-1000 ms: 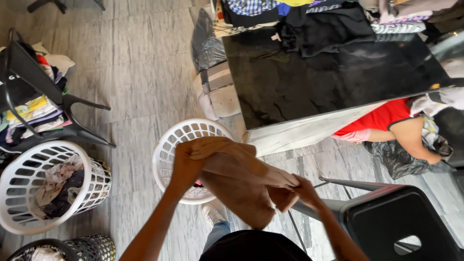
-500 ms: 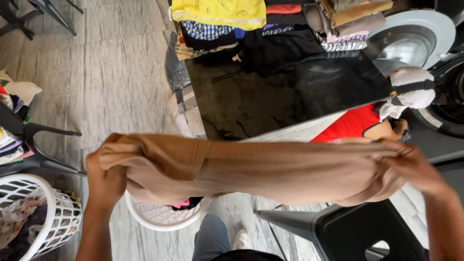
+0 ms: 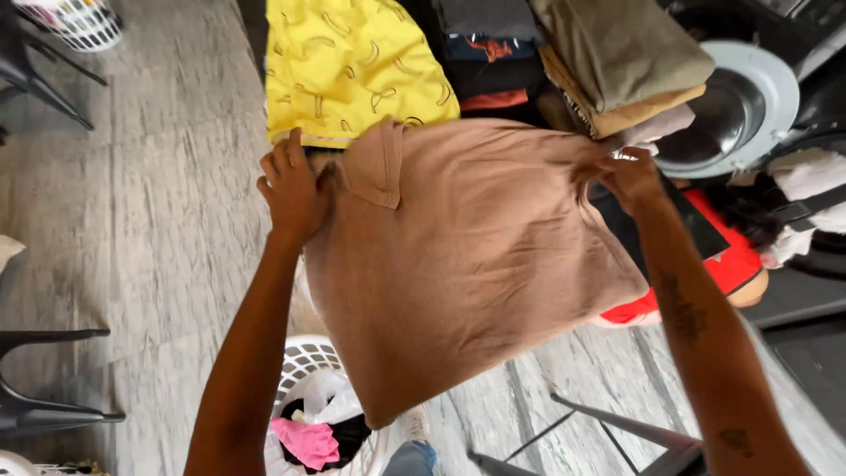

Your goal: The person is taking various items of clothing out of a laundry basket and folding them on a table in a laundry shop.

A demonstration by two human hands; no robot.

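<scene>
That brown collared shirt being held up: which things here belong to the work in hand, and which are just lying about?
In hand:
brown collared cotton shirt
left hand
right hand

Lying about:
yellow banana-print cloth
folded olive garment
white plastic laundry basket
round washing-machine door

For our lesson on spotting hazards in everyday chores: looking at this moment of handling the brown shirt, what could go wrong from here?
1. The brown collared cotton shirt hangs only from the left hand and right hand at its top corners; a slipped pinch could drop it into the white plastic laundry basket below.
2. The spread shirt hides the table edge, so it might brush the stack of folded clothes askew.
</scene>
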